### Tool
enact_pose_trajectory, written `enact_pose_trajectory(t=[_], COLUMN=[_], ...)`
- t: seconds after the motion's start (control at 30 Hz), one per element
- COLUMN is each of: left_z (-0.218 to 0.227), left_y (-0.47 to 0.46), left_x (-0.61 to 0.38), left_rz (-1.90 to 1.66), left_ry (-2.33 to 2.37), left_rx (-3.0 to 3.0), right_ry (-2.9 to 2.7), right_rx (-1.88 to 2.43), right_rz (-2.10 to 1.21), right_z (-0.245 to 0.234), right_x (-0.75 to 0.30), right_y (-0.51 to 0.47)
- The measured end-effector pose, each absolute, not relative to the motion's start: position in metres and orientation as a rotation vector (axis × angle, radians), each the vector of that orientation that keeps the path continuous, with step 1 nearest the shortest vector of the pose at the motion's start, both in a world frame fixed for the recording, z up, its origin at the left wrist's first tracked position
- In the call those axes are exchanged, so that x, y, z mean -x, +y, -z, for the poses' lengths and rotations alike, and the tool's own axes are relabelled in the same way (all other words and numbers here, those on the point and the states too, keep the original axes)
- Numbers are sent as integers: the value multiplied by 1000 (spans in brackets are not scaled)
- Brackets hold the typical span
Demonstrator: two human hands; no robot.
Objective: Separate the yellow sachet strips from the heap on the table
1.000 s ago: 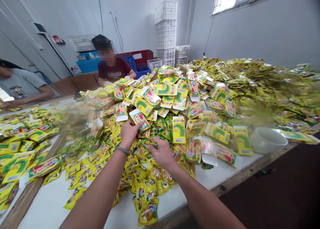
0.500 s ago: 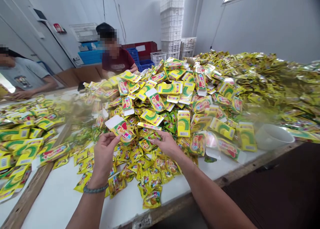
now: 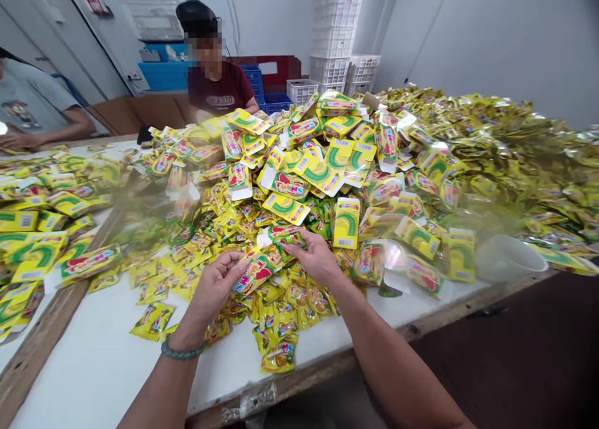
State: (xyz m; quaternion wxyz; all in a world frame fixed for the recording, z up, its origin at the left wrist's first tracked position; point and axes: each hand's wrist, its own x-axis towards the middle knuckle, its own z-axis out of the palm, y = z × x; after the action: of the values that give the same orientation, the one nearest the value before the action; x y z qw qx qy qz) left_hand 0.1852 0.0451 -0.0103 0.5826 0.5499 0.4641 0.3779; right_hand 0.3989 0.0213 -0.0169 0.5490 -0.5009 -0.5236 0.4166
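My left hand, a braided band at its wrist, pinches a small yellow carton with red, pink and white print. The carton lies tilted, its far end pointing toward my right hand. Between the thumb and fingers of that hand is a green and yellow candy packet, held right at the carton's far end. Whether the packet is partly inside the carton I cannot tell. Loose yellow sachets lie below both hands, and a heap of similar cartons rises just beyond them.
A translucent scoop-like container lies at the table's right edge. Yellow packets form a large pile behind it. Left of a wooden strip lie more cartons. Two people sit across the table; white crates stand stacked behind.
My left hand has moved right and turned the carton, so its end now meets the packet in my right hand. The view has shifted slightly downward.
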Motion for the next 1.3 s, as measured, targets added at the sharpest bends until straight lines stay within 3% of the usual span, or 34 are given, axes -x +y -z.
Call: enact_pose_trajectory(t=[0.2, 0.7, 1.13, 1.3], left_z=[10, 8, 2, 5], left_y=[37, 35, 34, 33], left_x=[-194, -197, -198, -199], left_rz=[-785, -806, -835, -822], left_ry=[1029, 993, 963, 956], left_rx=[-1244, -1043, -927, -951], right_ry=[-1322, -1562, -1298, -1469], right_rx=[1323, 1439, 1223, 1292], right_rz=[-817, -792, -754, -715], right_z=[17, 12, 17, 16], right_x=[-390, -392, -381, -377], right_y=[17, 15, 16, 11])
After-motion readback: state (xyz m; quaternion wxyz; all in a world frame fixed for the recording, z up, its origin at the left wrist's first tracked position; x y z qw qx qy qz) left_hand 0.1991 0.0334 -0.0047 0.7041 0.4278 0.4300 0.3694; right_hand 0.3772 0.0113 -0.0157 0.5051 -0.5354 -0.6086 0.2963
